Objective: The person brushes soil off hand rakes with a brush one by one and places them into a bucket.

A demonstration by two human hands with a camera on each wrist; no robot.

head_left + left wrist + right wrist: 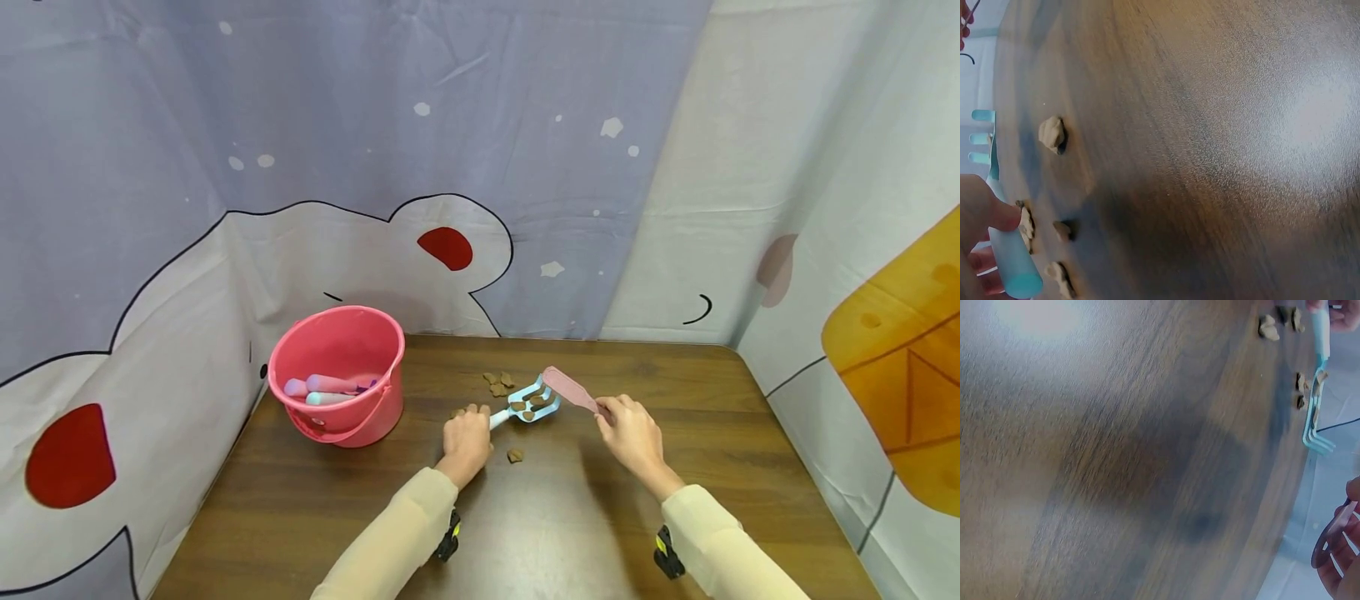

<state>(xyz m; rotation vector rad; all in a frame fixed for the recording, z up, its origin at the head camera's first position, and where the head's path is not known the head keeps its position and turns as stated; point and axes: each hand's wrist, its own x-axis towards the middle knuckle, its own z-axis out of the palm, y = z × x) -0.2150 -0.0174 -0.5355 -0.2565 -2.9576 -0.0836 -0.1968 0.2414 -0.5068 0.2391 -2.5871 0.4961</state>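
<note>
In the head view my left hand (pixel 467 440) grips the white-blue handle of a light blue toy hand rake (pixel 531 407). Several brown crumpled pieces (pixel 537 401) lie on its slotted head, which is held above the table. My right hand (pixel 632 433) pinches a flat pink toy shovel (pixel 567 387) by its narrow end, and the blade's tip is close beside the rake's tines; touching or apart, I cannot tell. In the right wrist view the shovel's handle end (pixel 1329 540) shows between the fingers. More brown pieces (pixel 1052 134) lie on the table around the rake.
A pink bucket (pixel 382 412) stands on the wooden table (pixel 705 467) at the left, with several pink, purple and light blue tool handles (pixel 330 383) inside. A printed curtain (pixel 525 167) hangs along the back and both sides of the table.
</note>
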